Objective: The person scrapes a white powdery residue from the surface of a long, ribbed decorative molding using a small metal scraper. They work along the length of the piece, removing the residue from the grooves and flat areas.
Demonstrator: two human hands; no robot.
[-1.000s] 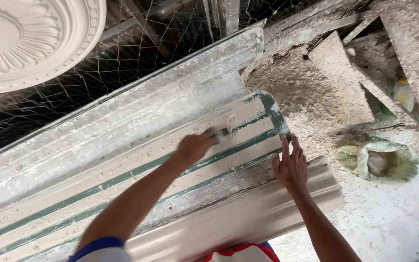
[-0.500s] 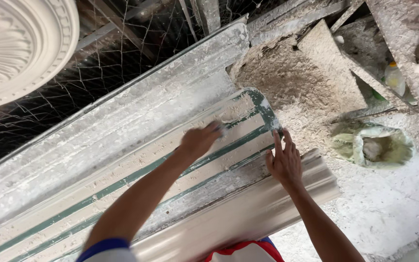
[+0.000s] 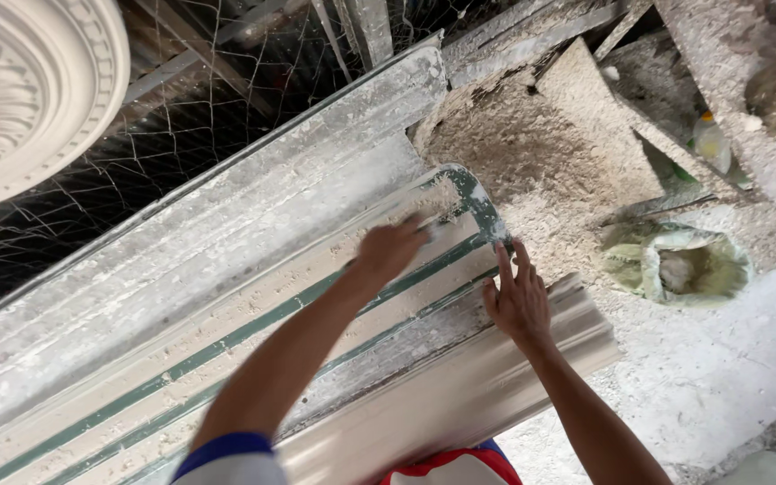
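Nearest the camera lies a pale, smooth cornice [image 3: 460,395], a finished cast by the look of it, running alongside the long mould [image 3: 226,359] with its green ribs. The right hand [image 3: 518,301] rests flat on the mould's near edge close to its end, fingers spread and straight, gripping nothing. The left hand [image 3: 388,250] is over the mould's upper channel near the same end, curled around something small and pale, perhaps a scraper or brush; motion blur hides what it is. Crusts of white plaster cling along most of the channels toward the lower left, while the patch by the hands looks somewhat barer, so the cleaning seems only begun at this end, with most of the length left. Beyond the mould sits a second, plaster-caked trough [image 3: 226,233], then wire mesh [image 3: 190,117] and a round ceiling rose [image 3: 20,99] at upper left. To the right are a heap of powder [image 3: 532,153] and an open sack [image 3: 675,265].
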